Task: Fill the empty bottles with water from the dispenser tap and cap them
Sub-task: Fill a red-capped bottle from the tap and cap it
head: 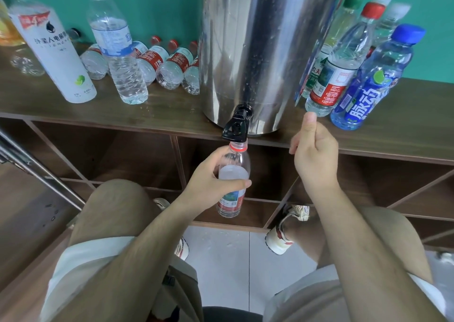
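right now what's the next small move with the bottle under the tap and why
Probably lower the bottle clear of the tap and bring it toward the right hand for capping. The left hand holds it uncapped under the spout, the water reaches its shoulder, and the right hand is off the tap.

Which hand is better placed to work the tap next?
Right. The left hand grips the bottle under the tap; the right hand is beside the tap, curled, with nothing seen in it.
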`<state>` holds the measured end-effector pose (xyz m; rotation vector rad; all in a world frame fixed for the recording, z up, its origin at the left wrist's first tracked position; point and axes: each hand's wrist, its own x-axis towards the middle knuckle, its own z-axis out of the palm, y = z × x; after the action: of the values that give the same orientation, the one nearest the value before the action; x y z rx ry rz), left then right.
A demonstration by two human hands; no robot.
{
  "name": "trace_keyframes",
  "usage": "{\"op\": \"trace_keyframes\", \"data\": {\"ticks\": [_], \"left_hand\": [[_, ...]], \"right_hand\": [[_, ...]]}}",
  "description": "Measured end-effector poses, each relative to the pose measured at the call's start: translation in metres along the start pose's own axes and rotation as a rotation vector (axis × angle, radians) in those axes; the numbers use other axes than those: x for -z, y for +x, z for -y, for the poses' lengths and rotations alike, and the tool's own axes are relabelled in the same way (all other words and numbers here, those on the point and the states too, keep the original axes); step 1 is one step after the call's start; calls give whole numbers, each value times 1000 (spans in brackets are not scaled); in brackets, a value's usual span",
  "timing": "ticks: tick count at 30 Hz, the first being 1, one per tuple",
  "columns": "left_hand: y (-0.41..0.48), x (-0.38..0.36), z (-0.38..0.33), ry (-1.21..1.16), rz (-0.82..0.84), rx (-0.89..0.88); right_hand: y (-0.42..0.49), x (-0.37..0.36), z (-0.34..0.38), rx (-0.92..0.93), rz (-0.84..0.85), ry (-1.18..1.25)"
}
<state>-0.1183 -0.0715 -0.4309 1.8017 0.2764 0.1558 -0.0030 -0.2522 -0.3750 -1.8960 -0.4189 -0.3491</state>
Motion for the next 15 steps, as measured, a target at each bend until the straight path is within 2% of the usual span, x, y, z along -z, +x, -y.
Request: {"op": "trace_keyframes", "data": {"ticks": [3,6,11,15], "left_hand": [[1,0,1,11,-10,-8],[2,0,1,10,-20,-14],[4,-1,2,16,-22,-11],[4,0,3,13,-17,-7]], "right_hand": [[14,0,-6,-124,40,55],[23,2,-12,-219,188,-22],[26,6,-19,-108,274,-175],[30,5,-22,-69,193,-184]]}}
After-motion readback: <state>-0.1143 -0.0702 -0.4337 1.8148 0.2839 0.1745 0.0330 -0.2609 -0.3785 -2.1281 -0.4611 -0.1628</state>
